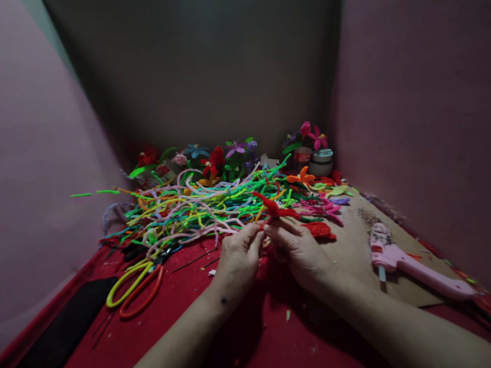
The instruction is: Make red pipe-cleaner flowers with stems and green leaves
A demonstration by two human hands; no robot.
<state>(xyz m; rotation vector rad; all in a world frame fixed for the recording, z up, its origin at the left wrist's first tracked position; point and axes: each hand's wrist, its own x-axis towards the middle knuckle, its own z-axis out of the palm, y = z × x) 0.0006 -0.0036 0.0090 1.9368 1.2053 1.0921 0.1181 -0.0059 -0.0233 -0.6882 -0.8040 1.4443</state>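
Note:
Both hands meet at the middle of the table, fingertips pinched together around the base of a red pipe-cleaner flower (271, 207). Its fuzzy petals stick up and out above the fingers; the part between the fingertips is mostly hidden. My left hand (237, 254) is closed on it from the left. From the right, my right hand (303, 253) also grips it, thumb and finger together. Just behind the hands spreads a tangled heap of colourful pipe cleaners (197, 210). A bundle of red pipe-cleaner pieces (319, 231) lies beyond my right hand.
Scissors with yellow and red handles (141, 292) lie left on the red cloth (184, 334), near a black flat object (58, 337). A pink glue gun (420, 272) rests on a brown board (352, 260) at right. Finished flowers (235, 149) and a lidded jar (322, 162) stand behind.

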